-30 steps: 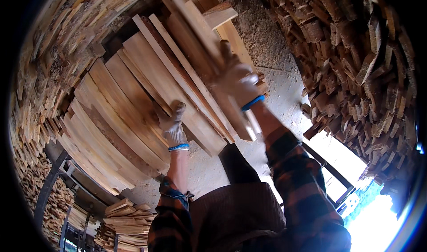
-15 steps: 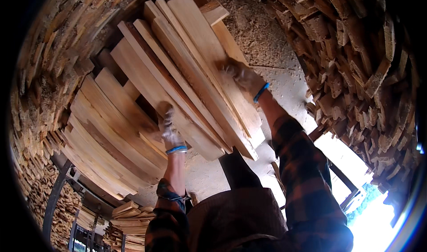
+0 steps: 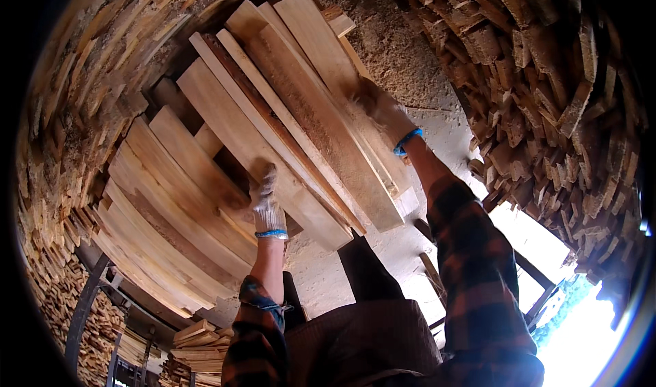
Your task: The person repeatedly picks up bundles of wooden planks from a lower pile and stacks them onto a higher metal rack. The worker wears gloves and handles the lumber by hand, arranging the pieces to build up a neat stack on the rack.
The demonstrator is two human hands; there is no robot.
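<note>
Several pale planks lie side by side in a slanting batch in front of me. My left hand, in a white knit glove with a blue cuff, is closed on the near left edge of the outermost plank of this batch. At the far right edge, my right hand, gloved alike, grips the rightmost plank; its fingers are partly smeared and hidden. Between the hands, a wide sawdust-covered plank lies with its broad face up, beside narrower planks resting on edge or tilted.
To the left, more planks lie in a layer. Tall stacks of rough wood rise at right, and another stack curves along the left. Sawdust covers the far ground. A smaller plank pile stands at lower left.
The batch of planks has shifted slightly right with both hands. A middle plank that stood more on edge has tipped, showing its broad face. My right hand has moved right and slightly nearer.
</note>
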